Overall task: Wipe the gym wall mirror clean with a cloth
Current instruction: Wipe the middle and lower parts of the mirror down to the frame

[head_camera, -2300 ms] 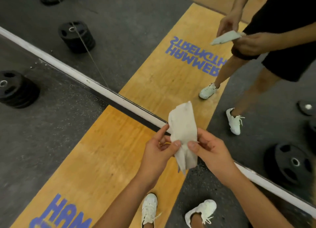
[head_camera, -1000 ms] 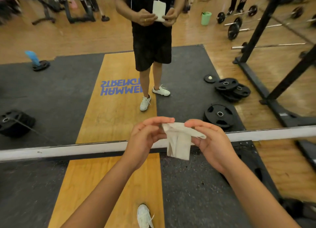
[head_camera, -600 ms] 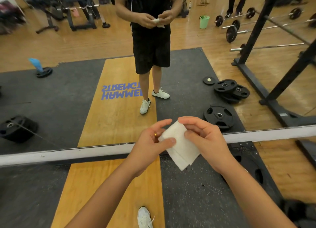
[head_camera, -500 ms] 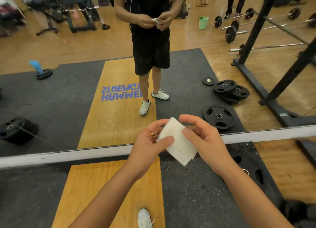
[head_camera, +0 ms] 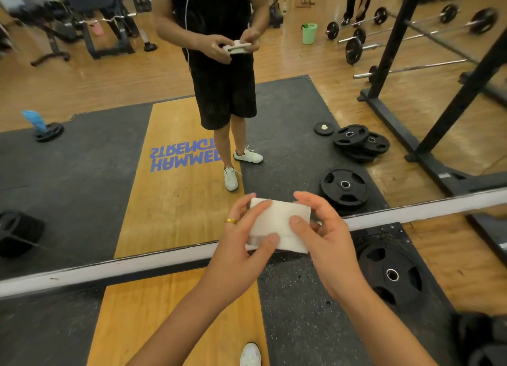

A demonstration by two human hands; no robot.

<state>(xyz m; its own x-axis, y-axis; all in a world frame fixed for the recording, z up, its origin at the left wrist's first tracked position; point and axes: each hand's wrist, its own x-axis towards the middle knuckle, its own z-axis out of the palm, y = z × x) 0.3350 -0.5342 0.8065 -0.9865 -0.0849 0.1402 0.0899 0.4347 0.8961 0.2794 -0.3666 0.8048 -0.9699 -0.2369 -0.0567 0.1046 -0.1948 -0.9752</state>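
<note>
Both hands, left hand (head_camera: 241, 245) and right hand (head_camera: 326, 242), pinched a folded white cloth (head_camera: 278, 225) before the mirror's (head_camera: 82, 173) bottom edge.

I am looking down at the floor (head_camera: 466, 272). A strip of yellow wood (head_camera: 178, 316) runs down the middle, with black rubber mat (head_camera: 301, 319) on both sides of it. Far to the right, the floor is brown boards. 1 black weight plate (head_camera: 392, 275) lies flat on the mat at the right, close to the white rail (head_camera: 137, 265) at the bottom of the mirror (head_camera: 82, 173). 1 white shoe (head_camera: 251, 354) stands where the yellow wood meets the mat. A dark, blurry thing (head_camera: 480, 341) sits in the bottom right corner; I cannot tell what it is.
</note>
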